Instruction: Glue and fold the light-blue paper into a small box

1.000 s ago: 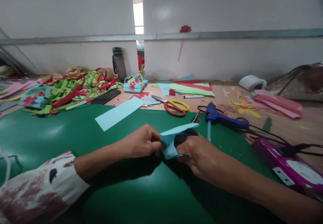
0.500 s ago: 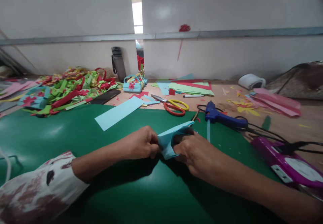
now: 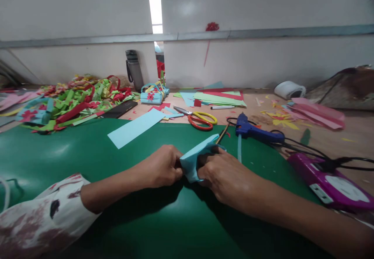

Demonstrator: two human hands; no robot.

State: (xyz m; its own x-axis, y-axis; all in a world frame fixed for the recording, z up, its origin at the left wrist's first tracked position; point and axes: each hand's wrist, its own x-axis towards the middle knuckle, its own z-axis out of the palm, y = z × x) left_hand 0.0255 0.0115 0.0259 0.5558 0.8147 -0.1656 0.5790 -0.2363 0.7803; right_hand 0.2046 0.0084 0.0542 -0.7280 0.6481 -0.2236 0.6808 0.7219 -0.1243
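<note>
A folded light-blue paper piece (image 3: 191,161) is held over the green mat (image 3: 140,220), its open side facing right. My left hand (image 3: 165,166) is closed on its left end, fingertips pinching the edge. My right hand (image 3: 222,173) is closed on the right side, with some fingers inside the fold and partly hidden. Behind the paper, a thin brown stick (image 3: 222,133) pokes out. A flat light-blue strip (image 3: 136,128) lies behind my left hand. Scissors with red and yellow handles (image 3: 200,119) rest beyond the hands, with a blue glue gun (image 3: 257,132) to their right.
Green and red paper scraps (image 3: 76,101) are heaped at the back left near a grey bottle (image 3: 134,71) and a small blue paper bag (image 3: 151,96). Coloured sheets (image 3: 222,97) lie at the back. A purple power strip (image 3: 330,183) sits at the right.
The view has shifted slightly. The folded blue paper has tilted and its opening looks a little changed. Both hands keep hold of it.
</note>
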